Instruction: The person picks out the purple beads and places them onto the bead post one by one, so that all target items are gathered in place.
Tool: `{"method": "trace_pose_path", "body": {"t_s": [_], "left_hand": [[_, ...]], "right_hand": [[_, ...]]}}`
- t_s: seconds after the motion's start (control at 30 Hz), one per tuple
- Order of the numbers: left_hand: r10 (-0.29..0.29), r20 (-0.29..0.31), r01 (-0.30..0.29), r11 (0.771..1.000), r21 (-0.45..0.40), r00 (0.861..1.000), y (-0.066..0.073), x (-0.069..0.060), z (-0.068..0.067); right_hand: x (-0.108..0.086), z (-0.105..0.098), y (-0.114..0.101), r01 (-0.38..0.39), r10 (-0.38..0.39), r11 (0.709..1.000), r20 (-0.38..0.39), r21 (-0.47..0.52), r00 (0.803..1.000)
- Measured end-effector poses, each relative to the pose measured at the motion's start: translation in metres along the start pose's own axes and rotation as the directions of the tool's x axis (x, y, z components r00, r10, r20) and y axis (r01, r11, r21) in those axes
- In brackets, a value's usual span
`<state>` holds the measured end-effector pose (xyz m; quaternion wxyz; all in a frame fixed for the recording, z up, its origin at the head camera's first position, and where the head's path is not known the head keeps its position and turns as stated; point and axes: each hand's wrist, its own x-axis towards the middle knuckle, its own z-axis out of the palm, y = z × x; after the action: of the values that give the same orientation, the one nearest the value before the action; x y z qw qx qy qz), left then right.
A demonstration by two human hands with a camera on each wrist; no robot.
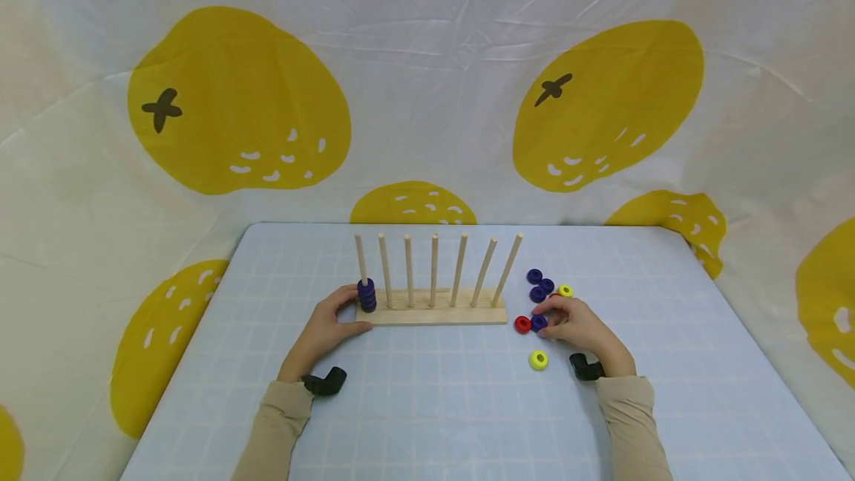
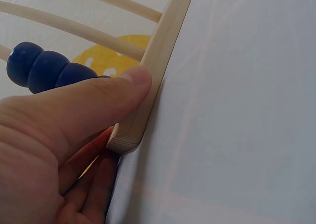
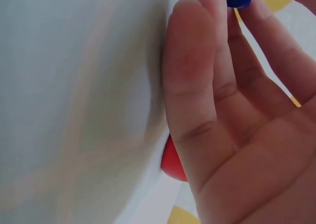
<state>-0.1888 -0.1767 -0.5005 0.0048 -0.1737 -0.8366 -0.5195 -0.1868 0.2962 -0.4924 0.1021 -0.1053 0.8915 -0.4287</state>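
Note:
My left hand [image 1: 329,325] grips the left end of a wooden peg stand [image 1: 441,315], thumb along the front edge and the other fingers round the end. Several dark blue rings [image 1: 367,295] are stacked on the leftmost peg, right by that hand; in the left wrist view the blue rings [image 2: 44,71] show above the thumb. To the right of the stand, my right hand [image 1: 580,329] pinches a blue ring [image 1: 538,323] at the table between thumb and fingertips. A red ring [image 1: 523,325] lies against its left side.
More blue rings [image 1: 534,276] lie behind the right hand, beside a yellow ring [image 1: 565,291] and a partly hidden red one. Another yellow ring [image 1: 538,360] lies nearer the front. Upright bare pegs [image 1: 434,269] rise from the stand. A pale checked cloth covers the table [image 1: 427,407].

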Motion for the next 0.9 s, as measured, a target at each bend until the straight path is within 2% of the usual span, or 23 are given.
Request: {"method": "trace_pose_path", "body": {"t_s": [0.17,0.9], "left_hand": [[-0.01,-0.001,0.01,1.0,-0.013,1.0,0.0012,-0.0002,-0.0002],[0.007,-0.011,-0.007,1.0,0.004,1.0,0.0011,0.0001,0.0006]], "right_hand": [[-0.0008,0.0001,-0.0008,0.011,-0.011,1.0,0.005,0.013,1.0],[-0.003,-0.0043,-0.0002,0.032,-0.032,0.996,-0.007,-0.083,0.999]]}}
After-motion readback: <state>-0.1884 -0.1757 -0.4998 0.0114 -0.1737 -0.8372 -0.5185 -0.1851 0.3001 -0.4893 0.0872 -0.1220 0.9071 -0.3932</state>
